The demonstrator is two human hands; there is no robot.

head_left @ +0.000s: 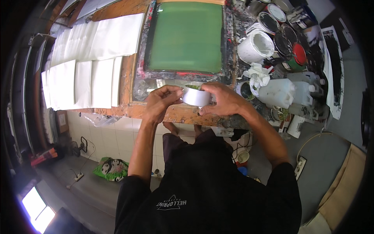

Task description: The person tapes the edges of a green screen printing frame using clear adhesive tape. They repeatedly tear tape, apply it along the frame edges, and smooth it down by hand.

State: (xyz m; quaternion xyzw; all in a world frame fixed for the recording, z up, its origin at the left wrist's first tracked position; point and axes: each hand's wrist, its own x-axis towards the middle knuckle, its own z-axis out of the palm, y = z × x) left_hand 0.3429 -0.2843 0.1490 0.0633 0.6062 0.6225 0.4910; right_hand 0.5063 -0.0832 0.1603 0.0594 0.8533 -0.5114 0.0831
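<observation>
A wide roll of whitish, shiny tape (196, 97) is between my two hands, above the table's near edge. My right hand (224, 99) grips its right side, thumb below and fingers over the top rim. At its left side my left hand (161, 100) is closed, with thumb and fingertips pinched on the edge of the tape. Whether a loose end is lifted there I cannot make out. Just beyond the hands lies a framed printing screen (187, 37) with a green mesh, its frame stained black and red.
White sheets (83, 84) lie in overlapping stacks on the left. To the right stand a white bucket (249, 48), several ink cans, a crumpled white cloth (258, 75) and translucent jugs (276, 93). The wooden table edge (183, 115) runs under my hands. A green bag (111, 169) is below left.
</observation>
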